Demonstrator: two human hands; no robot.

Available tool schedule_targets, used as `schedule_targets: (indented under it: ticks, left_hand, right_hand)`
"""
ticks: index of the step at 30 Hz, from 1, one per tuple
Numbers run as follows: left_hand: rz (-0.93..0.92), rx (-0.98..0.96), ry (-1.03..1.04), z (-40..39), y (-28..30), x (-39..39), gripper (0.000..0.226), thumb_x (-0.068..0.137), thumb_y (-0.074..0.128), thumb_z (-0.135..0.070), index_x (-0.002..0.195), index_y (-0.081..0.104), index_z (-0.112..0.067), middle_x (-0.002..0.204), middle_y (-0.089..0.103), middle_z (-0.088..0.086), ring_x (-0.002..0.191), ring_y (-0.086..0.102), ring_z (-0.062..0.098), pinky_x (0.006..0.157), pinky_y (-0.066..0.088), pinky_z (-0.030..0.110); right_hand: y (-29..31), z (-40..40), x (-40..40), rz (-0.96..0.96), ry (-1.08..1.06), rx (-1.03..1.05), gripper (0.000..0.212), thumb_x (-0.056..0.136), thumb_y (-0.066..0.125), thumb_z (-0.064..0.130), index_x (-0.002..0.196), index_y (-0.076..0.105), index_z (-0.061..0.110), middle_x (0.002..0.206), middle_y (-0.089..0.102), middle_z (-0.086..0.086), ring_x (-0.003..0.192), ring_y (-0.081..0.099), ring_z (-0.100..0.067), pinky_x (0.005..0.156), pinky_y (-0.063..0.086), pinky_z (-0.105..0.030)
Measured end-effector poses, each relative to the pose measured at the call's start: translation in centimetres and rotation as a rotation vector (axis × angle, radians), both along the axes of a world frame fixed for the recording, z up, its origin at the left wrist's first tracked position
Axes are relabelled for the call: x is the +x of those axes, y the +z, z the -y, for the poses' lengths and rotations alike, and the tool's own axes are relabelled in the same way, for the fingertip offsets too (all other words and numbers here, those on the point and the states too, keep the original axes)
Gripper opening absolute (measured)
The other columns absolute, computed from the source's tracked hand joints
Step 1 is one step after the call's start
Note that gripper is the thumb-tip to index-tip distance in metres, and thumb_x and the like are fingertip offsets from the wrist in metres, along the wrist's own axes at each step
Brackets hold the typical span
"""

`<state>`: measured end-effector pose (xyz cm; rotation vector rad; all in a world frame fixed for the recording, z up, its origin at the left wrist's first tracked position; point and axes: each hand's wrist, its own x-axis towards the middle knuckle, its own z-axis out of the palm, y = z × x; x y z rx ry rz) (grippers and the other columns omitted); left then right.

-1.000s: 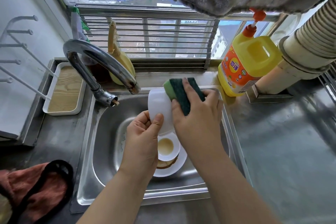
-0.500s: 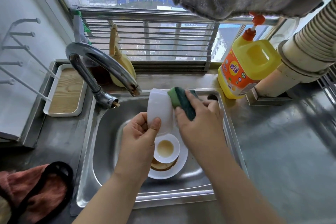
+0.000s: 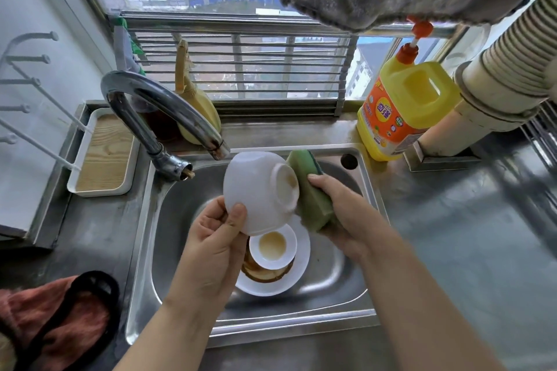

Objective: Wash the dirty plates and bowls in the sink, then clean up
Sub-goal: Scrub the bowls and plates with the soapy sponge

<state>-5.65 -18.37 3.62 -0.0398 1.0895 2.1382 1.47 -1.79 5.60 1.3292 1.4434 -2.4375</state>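
Note:
Over the steel sink (image 3: 370, 190), my left hand (image 3: 215, 238) grips a white bowl (image 3: 256, 190) by its rim, turned so its stained foot faces right. My right hand (image 3: 340, 211) holds a green sponge (image 3: 310, 190) pressed against the bowl's base. Below them in the basin lies a white plate (image 3: 298, 268) with brown residue, and a small white dish (image 3: 272, 245) with a tan stain sits on top of it.
A curved chrome faucet (image 3: 159, 111) arches over the sink's back left. A yellow detergent bottle (image 3: 401, 108) stands at the back right beside a ribbed pipe (image 3: 512, 69). A white tray (image 3: 105, 153) and rack sit left; a red cloth (image 3: 51, 319) lies front left.
The bowl has been turned so its underside now faces the sponge. My right hand has shifted the sponge from the bowl's upper edge down onto its base.

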Motion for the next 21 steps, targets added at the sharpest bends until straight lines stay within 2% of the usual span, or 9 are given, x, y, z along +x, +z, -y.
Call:
schedule_targets:
  ticks: [3, 5, 7, 10, 13, 16, 18, 19, 21]
  left_hand:
    - [0.134, 0.107, -0.034, 0.2, -0.5, 0.1, 0.054, 0.043, 0.096, -0.026, 0.090, 0.076, -0.009, 0.107, 0.071, 0.013, 0.101, 0.068, 0.020, 0.077, 0.057, 0.027]
    - [0.180, 0.137, -0.080, 0.2, -0.7, 0.5, 0.053, 0.042, 0.097, -0.023, 0.089, 0.077, -0.010, 0.109, 0.071, 0.013, 0.102, 0.068, 0.021, 0.081, 0.057, 0.030]
    - [0.211, 0.156, -0.142, 0.3, -0.9, 1.0, 0.055, 0.042, 0.097, -0.021, 0.091, 0.077, -0.012, 0.108, 0.071, 0.012, 0.100, 0.068, 0.023, 0.086, 0.056, 0.036]
    - [0.225, 0.137, -0.286, 0.8, -1.3, 1.2, 0.056, 0.054, 0.093, -0.019, 0.106, 0.074, -0.014, 0.111, 0.069, 0.015, 0.100, 0.067, 0.028, 0.089, 0.054, 0.044]
    - [0.239, 0.024, -0.359, 0.4, -1.4, -0.2, 0.037, 0.070, 0.082, -0.026, 0.106, 0.074, -0.017, 0.130, 0.059, 0.018, 0.103, 0.067, 0.027, 0.083, 0.056, 0.043]
    - [0.190, 0.015, -0.451, 0.3, -0.6, -1.6, 0.055, 0.056, 0.091, -0.033, 0.103, 0.075, -0.010, 0.109, 0.069, 0.015, 0.096, 0.068, 0.028, 0.077, 0.056, 0.040]
    - [0.157, -0.014, -0.487, 0.4, 0.3, -1.8, 0.062, 0.047, 0.095, -0.029, 0.100, 0.074, -0.005, 0.102, 0.071, 0.018, 0.092, 0.069, 0.029, 0.074, 0.057, 0.039]
    - [0.150, -0.041, -0.481, 0.1, 0.0, -2.0, 0.065, 0.044, 0.096, -0.029, 0.100, 0.074, -0.003, 0.102, 0.070, 0.019, 0.092, 0.069, 0.030, 0.074, 0.057, 0.039]
    - [0.132, -0.107, -0.434, -0.1, -0.1, -1.8, 0.070, 0.041, 0.096, -0.030, 0.101, 0.074, -0.002, 0.104, 0.069, 0.021, 0.093, 0.068, 0.031, 0.074, 0.057, 0.037]
  right_hand:
    - [-1.7, 1.1, 1.5, -0.250, -0.246, -0.444, 0.048, 0.076, 0.066, 0.037, 0.114, 0.070, 0.008, 0.112, 0.068, -0.017, 0.106, 0.060, -0.033, 0.099, 0.043, -0.057]
    - [-2.7, 2.0, 1.9, -0.409, -0.342, -0.553, 0.063, 0.056, 0.084, 0.035, 0.110, 0.072, 0.007, 0.116, 0.066, -0.019, 0.106, 0.061, -0.035, 0.093, 0.049, -0.053]
    - [-3.3, 2.3, 2.0, -0.491, -0.401, -0.570, 0.071, 0.037, 0.092, 0.031, 0.103, 0.075, 0.008, 0.109, 0.068, -0.017, 0.093, 0.067, -0.031, 0.081, 0.056, -0.043]
    - [-3.4, 1.8, 2.0, -0.534, -0.401, -0.508, 0.066, 0.029, 0.093, 0.028, 0.092, 0.078, 0.011, 0.097, 0.072, -0.013, 0.082, 0.070, -0.025, 0.073, 0.058, -0.035]
    - [-3.0, 0.5, 2.0, -0.542, -0.308, -0.397, 0.060, 0.030, 0.093, 0.027, 0.086, 0.078, 0.013, 0.093, 0.072, -0.012, 0.081, 0.069, -0.024, 0.076, 0.056, -0.033]
    - [-2.4, -0.5, 1.9, -0.527, -0.181, -0.254, 0.054, 0.043, 0.090, 0.025, 0.094, 0.076, 0.017, 0.095, 0.071, -0.010, 0.082, 0.068, -0.021, 0.074, 0.056, -0.030]
    - [-2.0, -1.0, 1.6, -0.484, -0.117, -0.131, 0.031, 0.065, 0.075, 0.020, 0.096, 0.076, 0.022, 0.095, 0.071, -0.006, 0.082, 0.068, -0.017, 0.071, 0.056, -0.025]
    - [-1.7, -1.2, 1.5, -0.450, -0.103, -0.053, 0.030, 0.071, 0.067, 0.019, 0.100, 0.074, 0.025, 0.100, 0.071, -0.005, 0.086, 0.067, -0.015, 0.072, 0.055, -0.023]
    - [-1.1, -1.4, 1.6, -0.326, -0.005, 0.258, 0.037, 0.079, 0.069, 0.021, 0.112, 0.068, 0.039, 0.116, 0.065, -0.002, 0.097, 0.065, -0.009, 0.077, 0.051, -0.015]
